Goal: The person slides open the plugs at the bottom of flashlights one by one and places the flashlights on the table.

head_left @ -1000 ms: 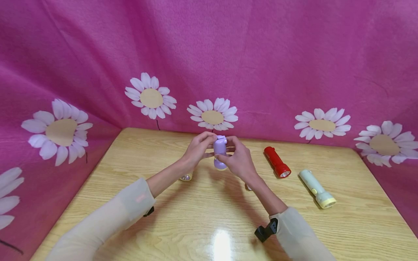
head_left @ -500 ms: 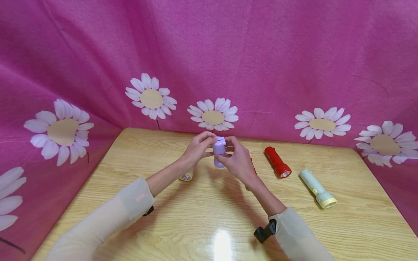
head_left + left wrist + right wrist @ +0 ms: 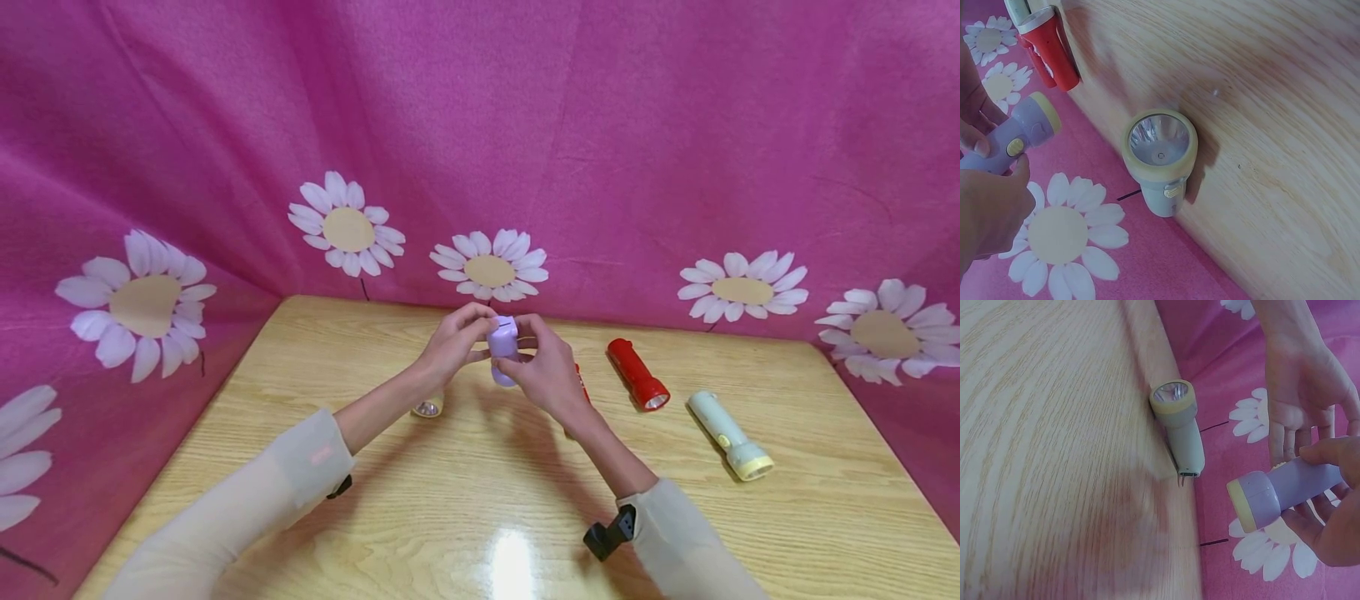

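A lavender flashlight (image 3: 503, 342) with a pale yellow rim is held above the table, its lamp end pointing down. My right hand (image 3: 551, 362) grips its body, thumb on the near side. My left hand (image 3: 453, 342) holds the tail end from the left. In the left wrist view, one of its fingers touches the flashlight's body (image 3: 997, 150) beside the yellow switch (image 3: 1015, 147). The right wrist view shows the left palm (image 3: 1300, 394), with several fingers partly hidden behind the flashlight (image 3: 1285, 487).
A red flashlight (image 3: 636, 375) and a pale green one (image 3: 727, 435) lie on the right of the wooden table (image 3: 450, 508). Another red one (image 3: 581, 383) is mostly behind my right wrist. A pale flashlight (image 3: 1160, 150) with a cream rim sits left, below my left forearm in the head view.
The lavender flashlight has tilted, its tail coming slightly down and left in view. My right hand shifts barely, revealing a red strip beside the right wrist. The other flashlights stay put.
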The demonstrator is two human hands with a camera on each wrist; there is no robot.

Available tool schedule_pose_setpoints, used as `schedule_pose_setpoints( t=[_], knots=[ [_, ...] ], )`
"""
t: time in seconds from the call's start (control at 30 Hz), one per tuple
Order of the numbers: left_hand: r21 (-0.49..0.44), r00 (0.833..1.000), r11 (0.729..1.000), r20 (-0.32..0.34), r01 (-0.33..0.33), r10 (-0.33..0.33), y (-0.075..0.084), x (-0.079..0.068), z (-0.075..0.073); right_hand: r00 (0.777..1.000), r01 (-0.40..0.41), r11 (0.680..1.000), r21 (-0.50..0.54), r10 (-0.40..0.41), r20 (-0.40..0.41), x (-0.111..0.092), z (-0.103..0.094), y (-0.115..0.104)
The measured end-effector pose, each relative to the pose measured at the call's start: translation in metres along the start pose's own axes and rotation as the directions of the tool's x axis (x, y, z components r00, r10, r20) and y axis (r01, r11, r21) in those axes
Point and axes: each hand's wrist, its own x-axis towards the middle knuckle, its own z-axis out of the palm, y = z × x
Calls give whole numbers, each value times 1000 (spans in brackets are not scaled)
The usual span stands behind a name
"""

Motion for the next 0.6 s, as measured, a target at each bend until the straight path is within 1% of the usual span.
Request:
schedule_pose_setpoints(
  t=[0.33, 0.6],
  knots=[
    [13, 1000, 1000, 7, -27, 27, -2, -2, -1, 1000, 3, 1000, 1, -3, -4, -1, 0, -2],
    [10, 999, 999, 11, -33, 33, -3, -1, -1, 1000, 10, 1000, 0, -10, -13, -2, 1, -1]
  ],
)
